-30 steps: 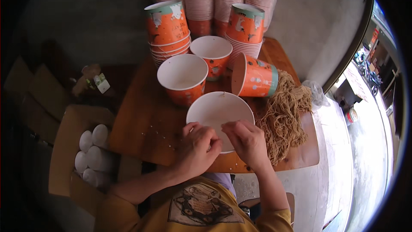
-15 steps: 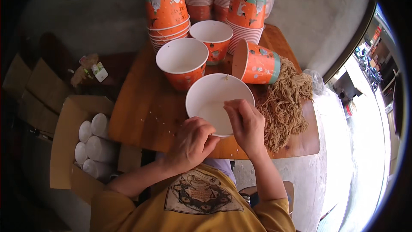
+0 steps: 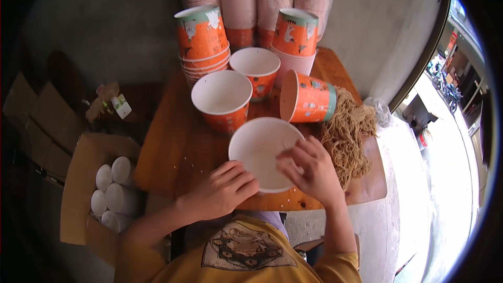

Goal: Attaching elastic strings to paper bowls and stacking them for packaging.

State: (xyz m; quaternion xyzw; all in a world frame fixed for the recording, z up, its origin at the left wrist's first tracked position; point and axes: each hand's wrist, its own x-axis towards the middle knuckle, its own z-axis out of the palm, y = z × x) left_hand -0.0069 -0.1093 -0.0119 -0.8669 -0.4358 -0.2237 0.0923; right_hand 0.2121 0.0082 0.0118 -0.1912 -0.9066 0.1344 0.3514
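Observation:
A white-lined paper bucket (image 3: pixel 257 149) stands on the wooden table in front of me, its mouth facing up. At its near left rim my left hand (image 3: pixel 226 188) is closed, the fingers curled together against the edge. My right hand (image 3: pixel 314 170) is over the bucket's right rim with bent fingers. Motion smears its fingertips, so whether they hold anything cannot be made out. Right of the bucket lies a tangled heap of tan cords (image 3: pixel 347 141). An orange paper bucket (image 3: pixel 312 99) lies on its side against the cords.
Two upright orange buckets (image 3: pixel 222 94) stand behind, with upside-down stacks of buckets (image 3: pixel 201 34) at left and right. Wrapped bucket stacks (image 3: pixel 237 0) rise against the wall. On the floor at left, a cardboard box (image 3: pixel 78 194) holds several white rolls (image 3: pixel 121 198). The table (image 3: pixel 167 152) has small white specks.
The view has tilted up, so the table sits lower in the picture. My right hand has shifted outward to the right, its fingers loosening from a pinch. The left remains at the rim.

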